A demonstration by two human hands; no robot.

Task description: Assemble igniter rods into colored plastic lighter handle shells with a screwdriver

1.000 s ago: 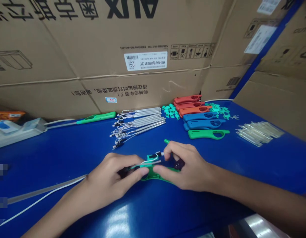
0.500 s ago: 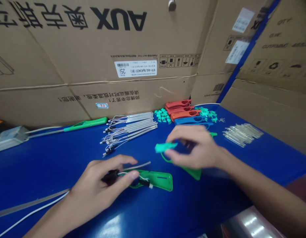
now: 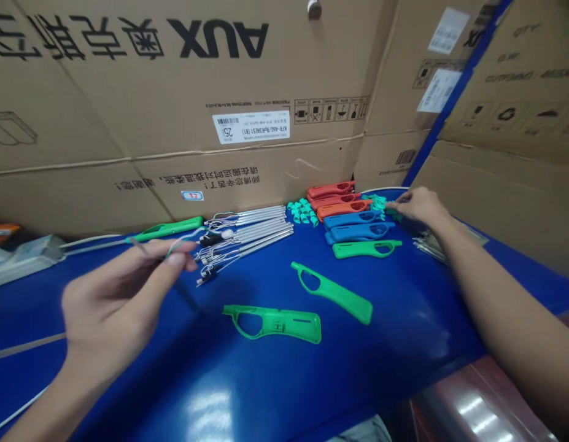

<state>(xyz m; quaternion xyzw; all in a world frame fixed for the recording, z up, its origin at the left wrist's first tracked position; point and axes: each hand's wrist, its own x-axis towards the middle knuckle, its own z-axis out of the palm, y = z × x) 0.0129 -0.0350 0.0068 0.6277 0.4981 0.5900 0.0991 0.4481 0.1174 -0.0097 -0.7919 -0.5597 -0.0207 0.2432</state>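
My left hand (image 3: 121, 294) is closed in a pinch on a thin wired part (image 3: 187, 236), with pale wires and a grey strip running by the fingers. The overlap with the pile behind hides where this part ends. Out at the right, my right hand (image 3: 420, 205) has its fingertips pinched together at a pile of small teal plastic pieces (image 3: 376, 205); what lies between them is too small to make out. Between the hands lie two green lighter-handle halves: one half (image 3: 296, 325) shows its hollow inside, the other half (image 3: 344, 298) its smooth outside.
Metal tubes with wires (image 3: 261, 232) lie at the back. Beside them are curved teal caps (image 3: 302, 212) and a row of red, orange, blue and green handles (image 3: 362, 232). Pale rods (image 3: 431, 247) lie under my right forearm. Cardboard walls (image 3: 174, 135) bound the blue table (image 3: 266, 387).
My right hand has moved from mid-table, where it held a teal piece, to the teal pile. My left hand has risen leftward with the wired part, off the hollow green half.
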